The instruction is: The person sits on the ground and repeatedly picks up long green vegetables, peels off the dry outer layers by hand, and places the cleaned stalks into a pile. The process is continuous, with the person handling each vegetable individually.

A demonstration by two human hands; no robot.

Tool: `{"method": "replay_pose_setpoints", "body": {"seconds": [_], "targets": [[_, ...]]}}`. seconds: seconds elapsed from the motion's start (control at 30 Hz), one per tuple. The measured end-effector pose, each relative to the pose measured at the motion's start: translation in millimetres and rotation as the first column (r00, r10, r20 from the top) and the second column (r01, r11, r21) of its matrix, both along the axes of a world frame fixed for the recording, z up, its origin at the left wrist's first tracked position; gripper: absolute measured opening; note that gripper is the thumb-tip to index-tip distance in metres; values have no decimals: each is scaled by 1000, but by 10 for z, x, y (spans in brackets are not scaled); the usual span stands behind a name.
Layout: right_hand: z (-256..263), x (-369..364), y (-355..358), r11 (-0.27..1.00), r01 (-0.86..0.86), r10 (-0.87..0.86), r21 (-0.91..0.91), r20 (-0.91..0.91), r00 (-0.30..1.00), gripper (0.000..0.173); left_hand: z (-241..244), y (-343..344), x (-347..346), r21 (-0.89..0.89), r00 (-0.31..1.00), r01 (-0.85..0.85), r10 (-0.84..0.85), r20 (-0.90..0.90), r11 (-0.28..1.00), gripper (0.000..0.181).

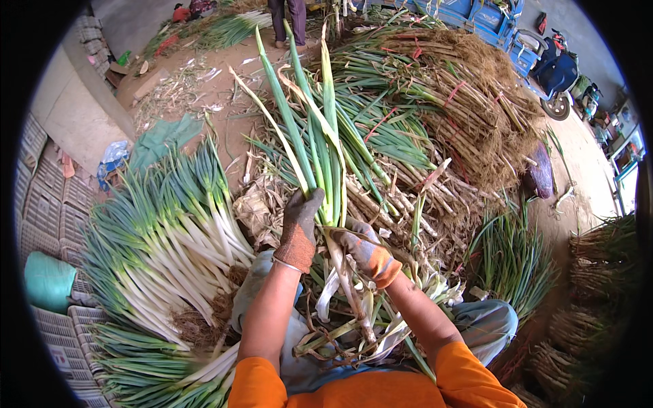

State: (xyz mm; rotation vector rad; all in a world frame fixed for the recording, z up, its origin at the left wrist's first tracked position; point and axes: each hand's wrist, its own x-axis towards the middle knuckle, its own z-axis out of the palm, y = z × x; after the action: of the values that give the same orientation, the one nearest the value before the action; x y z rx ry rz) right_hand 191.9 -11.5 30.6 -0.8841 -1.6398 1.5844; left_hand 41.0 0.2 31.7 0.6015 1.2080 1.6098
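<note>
A large green onion point(331, 168) stands nearly upright before me, green leaves up and its brownish, unpeeled stalk slanting down over my lap. My left hand point(300, 222), in a grey and orange work glove, grips it where the leaves begin. Just below, my gloved right hand point(368, 250) pinches a dry outer leaf against the stalk. Stripped skins point(331, 290) lie between my knees. Peeled green onions point(168, 255) with white stalks and roots fan out on my left. Unpeeled green onions point(403, 204) lie heaped in front of the right hand.
Red-tied bundles of rooted onions point(459, 97) rise at the far right. More bundles point(586, 306) line the right rim. Plastic crates point(46, 204) stack along the left. Beyond are a person's legs point(288, 20), a blue cargo vehicle point(474, 20) and a scooter point(556, 71).
</note>
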Motion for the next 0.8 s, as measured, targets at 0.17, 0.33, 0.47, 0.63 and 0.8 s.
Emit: {"method": "replay_pose_setpoints", "body": {"seconds": [0.17, 0.33, 0.47, 0.63, 0.8], "targets": [[-35, -50, 37, 985, 13, -6, -174, 42, 999, 28, 65, -47, -11, 18, 998, -20, 21, -52, 1000, 23], [-188, -119, -21, 875, 31, -167, -483, -240, 956, 30, 99, -76, 28, 59, 994, 10, -16, 111, 998, 19], [-283, -32, -98, 783, -61, -229, -620, -376, 898, 27, 77, -60, 4, 128, 949, 40, -78, 305, 991, 22], [-939, 416, -579, 994, 78, -59, -83, 209, 976, 12, 227, -86, -402, 458, 769, 56, -331, 546, 887, 24], [-838, 1240, -875, 893, 248, 55, -376, 638, 768, 19, 396, -90, -712, 449, 710, -122, -238, 663, 885, 28]]}}
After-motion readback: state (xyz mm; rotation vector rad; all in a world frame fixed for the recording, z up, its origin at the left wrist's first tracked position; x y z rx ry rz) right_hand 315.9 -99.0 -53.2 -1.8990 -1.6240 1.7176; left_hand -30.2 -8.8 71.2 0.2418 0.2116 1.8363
